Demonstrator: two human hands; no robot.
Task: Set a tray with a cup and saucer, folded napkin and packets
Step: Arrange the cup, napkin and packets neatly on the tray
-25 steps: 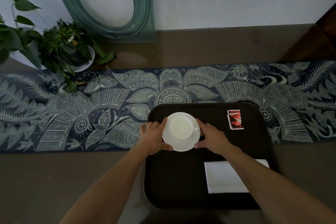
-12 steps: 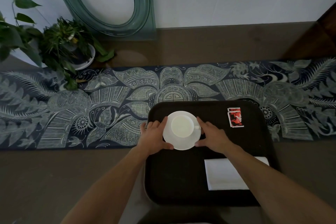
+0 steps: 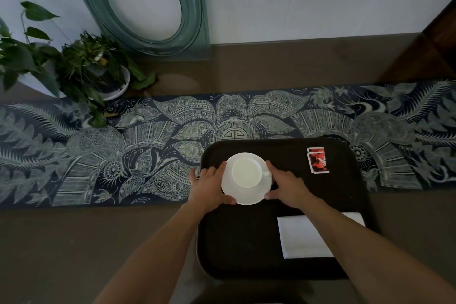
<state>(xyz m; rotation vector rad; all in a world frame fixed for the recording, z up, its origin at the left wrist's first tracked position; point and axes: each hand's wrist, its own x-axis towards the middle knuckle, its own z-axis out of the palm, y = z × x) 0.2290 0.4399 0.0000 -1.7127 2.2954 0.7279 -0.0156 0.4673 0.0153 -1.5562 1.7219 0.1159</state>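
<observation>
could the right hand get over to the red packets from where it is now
Probably yes. The right hand grips the saucer rim, and the red packets lie on the same tray, off to its right and farther back, with only bare tray between. It would have to let go first.

Landmark: saucer [image 3: 246, 192] on tray [image 3: 237, 249]. Both its sides blocked by left hand [image 3: 209, 186] and right hand [image 3: 287, 186]. Toward the viewer from it, bare tray floor, passable. Right of it: packets [image 3: 317, 160] farther, napkin [image 3: 303, 237] nearer, open lane between.
</observation>
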